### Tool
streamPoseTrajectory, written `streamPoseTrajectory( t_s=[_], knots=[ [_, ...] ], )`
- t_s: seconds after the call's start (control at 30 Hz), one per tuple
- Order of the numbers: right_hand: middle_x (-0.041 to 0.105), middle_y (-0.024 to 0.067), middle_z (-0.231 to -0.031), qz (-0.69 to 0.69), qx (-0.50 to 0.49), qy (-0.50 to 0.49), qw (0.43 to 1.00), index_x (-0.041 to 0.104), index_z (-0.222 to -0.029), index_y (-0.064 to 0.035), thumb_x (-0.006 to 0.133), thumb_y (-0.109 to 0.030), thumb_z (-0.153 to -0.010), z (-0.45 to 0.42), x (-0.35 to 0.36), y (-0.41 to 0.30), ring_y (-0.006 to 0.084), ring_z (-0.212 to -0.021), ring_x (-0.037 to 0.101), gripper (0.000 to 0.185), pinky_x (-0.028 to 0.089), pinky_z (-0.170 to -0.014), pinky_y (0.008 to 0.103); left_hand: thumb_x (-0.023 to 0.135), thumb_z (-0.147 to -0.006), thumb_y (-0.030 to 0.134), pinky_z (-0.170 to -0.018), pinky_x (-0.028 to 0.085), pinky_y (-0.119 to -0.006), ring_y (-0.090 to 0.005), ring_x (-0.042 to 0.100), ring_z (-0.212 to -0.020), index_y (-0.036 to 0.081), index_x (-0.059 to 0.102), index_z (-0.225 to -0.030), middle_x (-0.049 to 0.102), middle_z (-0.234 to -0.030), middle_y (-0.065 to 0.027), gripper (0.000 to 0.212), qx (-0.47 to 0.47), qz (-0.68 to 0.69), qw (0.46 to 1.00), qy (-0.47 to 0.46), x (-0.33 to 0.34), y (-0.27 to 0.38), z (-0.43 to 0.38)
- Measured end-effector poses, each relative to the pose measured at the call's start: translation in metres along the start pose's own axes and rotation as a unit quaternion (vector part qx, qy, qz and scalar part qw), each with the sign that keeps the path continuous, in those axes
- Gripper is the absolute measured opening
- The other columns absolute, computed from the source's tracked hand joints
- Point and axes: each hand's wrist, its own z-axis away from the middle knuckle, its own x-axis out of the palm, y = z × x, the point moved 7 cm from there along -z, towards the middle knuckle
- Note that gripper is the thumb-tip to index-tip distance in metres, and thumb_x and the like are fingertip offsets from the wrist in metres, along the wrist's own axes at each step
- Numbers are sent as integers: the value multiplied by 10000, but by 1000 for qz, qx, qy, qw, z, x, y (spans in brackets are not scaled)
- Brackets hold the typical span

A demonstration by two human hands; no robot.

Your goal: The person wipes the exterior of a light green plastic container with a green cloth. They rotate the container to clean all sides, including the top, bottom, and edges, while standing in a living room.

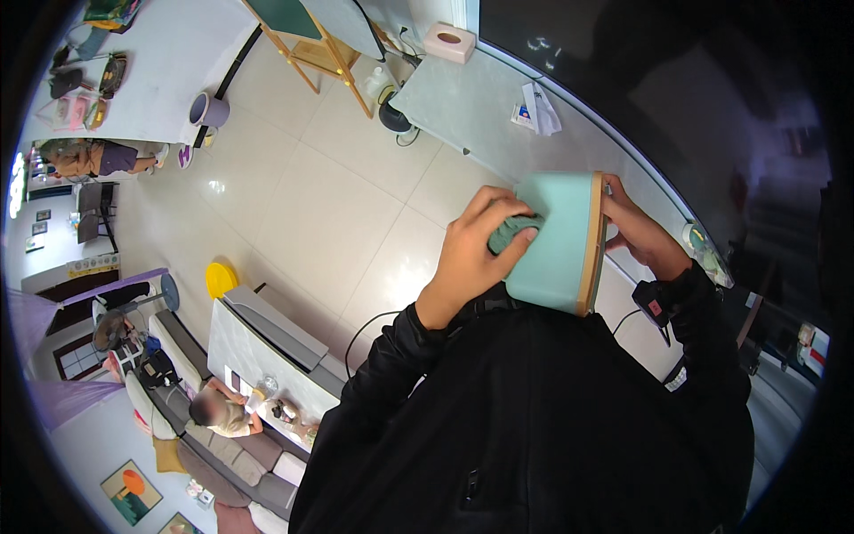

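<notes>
A mint-green box (557,240) with rounded corners and a tan rim (590,243) is held up in front of my chest. My left hand (477,243) presses a bunched dark-green cloth (514,232) against the left side of the box, fingers curled around it. At the tan-rimmed side, my right hand (634,230) grips the box; some of its fingers are hidden behind it.
Beyond the box, a grey cabinet top (460,93) carries a pink tissue box (450,43) and a white packet (540,110). A large dark TV screen (667,100) stands at right. A person (227,410) sits behind a marble-topped table (233,340). Another person (100,157) stands far left.
</notes>
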Motion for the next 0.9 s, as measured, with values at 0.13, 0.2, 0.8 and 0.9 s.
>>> streamPoseTrajectory(
  t_s=[0.13,0.2,0.8,0.9],
  knots=[
    [323,305,-1666,-11,30,5,999,237,-1681,-191,485,-888,-968,-1,2,-6,543,-1570,324,1027,477,-1084,730,805,-944,55,-982,581,-387,-324,748,-1114,33,733,-1205,739,-1224,-140,272,-1,50,998,28,-14,-13,-15],
    [301,323,-1691,-8,26,-9,1000,200,-1700,-75,519,-911,-928,8,8,-22,575,-1560,313,1182,489,-1082,713,737,-1011,77,-1070,539,-395,-257,713,-1176,-1,711,-1241,741,-1282,-130,244,-25,94,995,5,-21,-19,-20],
    [724,206,-1360,125,24,-172,977,618,-1542,-27,313,-708,-1148,37,49,-32,246,-1216,692,844,549,-1034,386,733,-1011,103,-936,548,-334,-180,710,-1032,10,742,-1128,767,-1088,-78,149,-122,237,959,-94,-50,-30,-4],
    [773,172,-1263,148,-19,-104,983,730,-1395,9,415,-622,-1164,42,47,-41,231,-1192,701,743,524,-1049,373,696,-990,94,-988,546,-389,-236,714,-1060,0,720,-1128,773,-1104,-123,168,-152,225,956,-111,-52,-33,4]
  ],
)
